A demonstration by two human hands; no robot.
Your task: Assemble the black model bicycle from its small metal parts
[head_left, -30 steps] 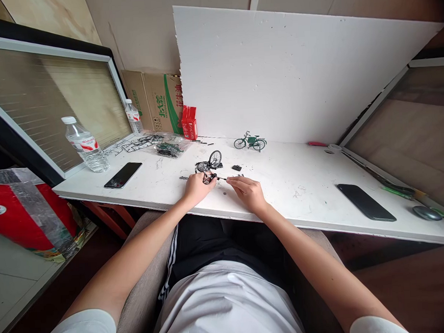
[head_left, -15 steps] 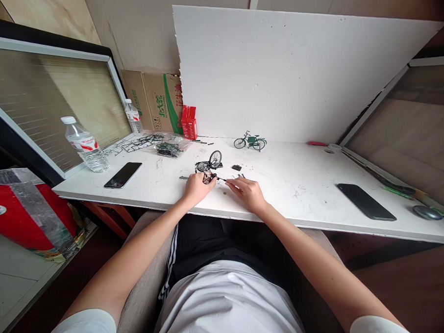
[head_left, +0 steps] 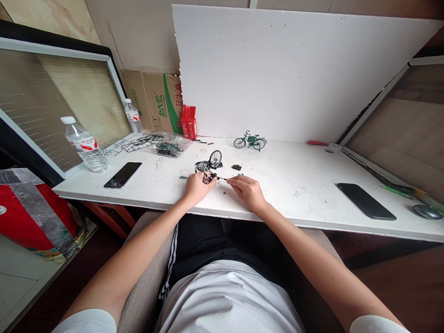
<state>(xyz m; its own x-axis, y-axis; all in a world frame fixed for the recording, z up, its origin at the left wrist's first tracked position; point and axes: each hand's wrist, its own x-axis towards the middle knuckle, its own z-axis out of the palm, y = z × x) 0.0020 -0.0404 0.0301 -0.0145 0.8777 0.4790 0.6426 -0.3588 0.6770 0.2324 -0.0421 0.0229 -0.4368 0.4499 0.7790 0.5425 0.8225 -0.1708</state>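
Observation:
My left hand (head_left: 199, 188) is closed on a black model bicycle (head_left: 209, 177), with its spoked wheels (head_left: 215, 159) sticking up beyond my fingers. The fingers of my right hand (head_left: 248, 191) pinch a thin screwdriver-like tool (head_left: 223, 178), whose slim shaft points left and meets the bicycle. Most of the tool is hidden in my hand. A small black part (head_left: 237, 167) lies just beyond my right hand. Farther back stands a finished-looking green model bicycle (head_left: 251, 141).
On the white table (head_left: 282, 193) are a phone (head_left: 123, 174) at left and another dark phone (head_left: 366, 201) at right. Water bottles (head_left: 87, 148), a bag of green parts (head_left: 169, 148), black part frames (head_left: 142, 142) and a red box (head_left: 189, 123) stand or lie back left.
The right hand's fingers have shifted very slightly around the tool. The left hand and the black bicycle stay in place.

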